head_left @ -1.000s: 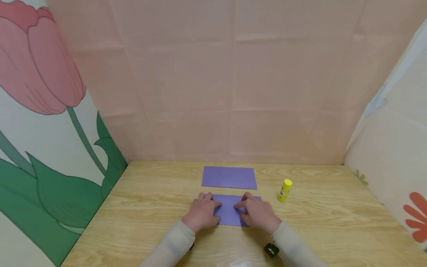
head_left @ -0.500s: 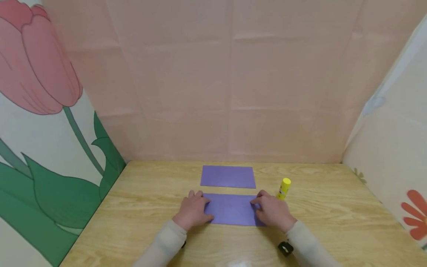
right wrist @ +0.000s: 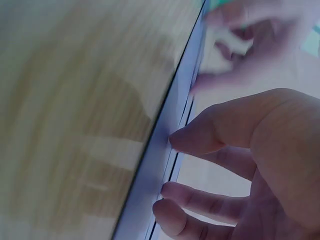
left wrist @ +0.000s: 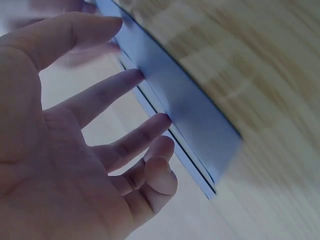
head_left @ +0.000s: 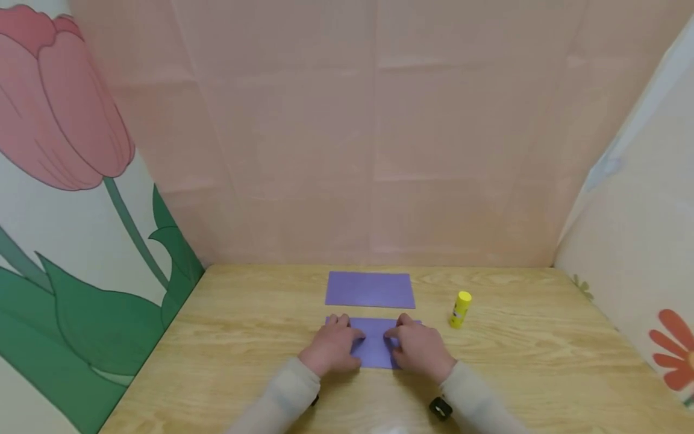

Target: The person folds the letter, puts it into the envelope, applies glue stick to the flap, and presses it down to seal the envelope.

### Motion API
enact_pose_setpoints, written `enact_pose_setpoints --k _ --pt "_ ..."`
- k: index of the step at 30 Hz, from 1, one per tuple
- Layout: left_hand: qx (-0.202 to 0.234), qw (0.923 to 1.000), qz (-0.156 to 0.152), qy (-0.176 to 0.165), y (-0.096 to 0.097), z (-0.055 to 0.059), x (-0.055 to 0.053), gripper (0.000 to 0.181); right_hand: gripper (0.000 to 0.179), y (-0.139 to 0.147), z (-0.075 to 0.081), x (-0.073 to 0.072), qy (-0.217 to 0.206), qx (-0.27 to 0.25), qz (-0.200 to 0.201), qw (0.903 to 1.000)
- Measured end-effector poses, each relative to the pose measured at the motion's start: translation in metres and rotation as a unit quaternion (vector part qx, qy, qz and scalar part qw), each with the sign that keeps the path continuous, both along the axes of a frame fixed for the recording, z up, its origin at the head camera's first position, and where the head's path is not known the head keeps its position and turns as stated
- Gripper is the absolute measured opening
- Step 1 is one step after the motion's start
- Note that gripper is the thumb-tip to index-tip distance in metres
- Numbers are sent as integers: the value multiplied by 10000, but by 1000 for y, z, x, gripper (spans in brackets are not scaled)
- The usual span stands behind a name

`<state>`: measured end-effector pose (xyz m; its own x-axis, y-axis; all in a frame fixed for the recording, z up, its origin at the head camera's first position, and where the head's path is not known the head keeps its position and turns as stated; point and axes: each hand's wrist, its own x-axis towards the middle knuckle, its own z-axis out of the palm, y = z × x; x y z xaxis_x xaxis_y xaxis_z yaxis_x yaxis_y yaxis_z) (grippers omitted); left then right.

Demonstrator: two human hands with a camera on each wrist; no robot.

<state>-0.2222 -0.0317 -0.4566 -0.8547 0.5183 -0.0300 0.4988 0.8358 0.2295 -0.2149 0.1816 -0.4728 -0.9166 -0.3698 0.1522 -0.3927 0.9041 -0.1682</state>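
A purple rectangular sheet of paper [head_left: 375, 345] lies flat on the wooden table in front of the person. On its left part rests the left hand [head_left: 332, 345], whose fingertips touch the sheet in the left wrist view. The right hand [head_left: 424, 348] lies on the sheet's right part, fingertips against the paper [right wrist: 172, 110] in the right wrist view. A narrow strip of the sheet shows between the two hands, and both ends are partly covered. Neither hand grips anything.
A second purple sheet [head_left: 370, 290] lies flat just beyond the first. To the right stands a yellow glue stick [head_left: 459, 310]. A pinkish cloth [head_left: 374, 150] hangs behind the wooden table [head_left: 244, 337], and flower-printed panels flank it.
Half a second ago the hands had slid outward to the near sheet's ends; now they are back close together over its middle. The far sheet and glue stick stay put.
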Motion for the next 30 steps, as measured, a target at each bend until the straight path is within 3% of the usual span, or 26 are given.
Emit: enact_pose_setpoints --k 4,8,21,30 --pt "-88 9999 -67 72 11 -3 2 53 35 -13 -1 2 -172 -248 301 9991" --pt "-137 9998 99 87 10 -6 2 53 34 -15 0 3 -117 -268 269 9992" --pt "240 9981 568 11 -37 -8 -2 65 33 21 0 3 -100 -85 -533 9985" --pt "309 9977 603 -55 -51 -7 -6 71 35 38 2 3 -75 -22 -687 9976"
